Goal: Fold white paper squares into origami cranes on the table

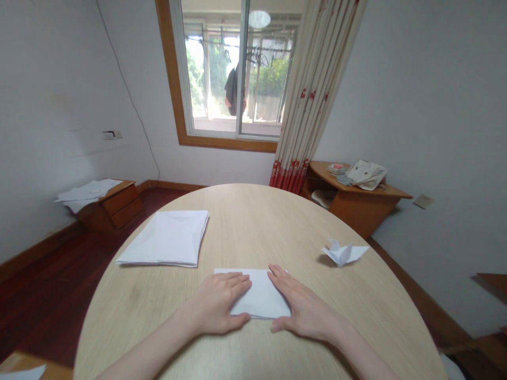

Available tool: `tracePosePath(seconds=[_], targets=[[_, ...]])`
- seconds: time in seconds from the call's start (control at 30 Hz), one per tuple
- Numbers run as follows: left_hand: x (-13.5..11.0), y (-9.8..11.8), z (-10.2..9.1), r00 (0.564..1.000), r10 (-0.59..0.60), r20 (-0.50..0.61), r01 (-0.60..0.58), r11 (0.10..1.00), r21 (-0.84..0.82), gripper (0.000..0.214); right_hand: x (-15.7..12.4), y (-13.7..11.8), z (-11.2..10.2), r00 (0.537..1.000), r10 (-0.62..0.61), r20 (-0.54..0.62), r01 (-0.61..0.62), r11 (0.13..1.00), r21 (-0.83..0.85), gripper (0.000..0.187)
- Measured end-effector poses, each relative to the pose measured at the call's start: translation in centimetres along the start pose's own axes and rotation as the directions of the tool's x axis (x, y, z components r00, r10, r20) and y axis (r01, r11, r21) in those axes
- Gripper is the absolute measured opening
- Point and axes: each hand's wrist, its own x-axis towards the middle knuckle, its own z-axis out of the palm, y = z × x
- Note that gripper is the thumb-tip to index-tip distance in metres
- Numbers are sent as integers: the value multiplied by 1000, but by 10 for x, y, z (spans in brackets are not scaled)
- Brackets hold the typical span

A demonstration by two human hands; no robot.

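Grips open and apart: your left grip (216,303) and right grip (303,303) press flat on either side of a folded white paper (259,295), at the near edge of the round bench (273,227). Left of them lies a stack of folded sheets (166,237); right, a paper bird (344,253). Upper right, a corner cabinet (356,203) holds a cloth bag (366,175) and a dish (337,169) on top.

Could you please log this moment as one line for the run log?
left hand: on folded white paper | right hand: on same paper | nearby: origami figure, paper stack
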Motion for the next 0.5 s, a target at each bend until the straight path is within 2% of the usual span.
tracePosePath(seconds=[0.1,0.2,0.5], targets=[[-2,-2,3,992,92,-82,-91,996,14,38,0,1,0,1000,-9,-8,9,1000,-3,107],[-3,-3,4,980,137,-144,-134,990,33,31,-1,3,1,998,-60,-33,60,998,-3,104],[-3,-6,1,945,200,-260,-178,978,105,46,-6,-1,-6,992,-105,-75,104,994,-14,85]])
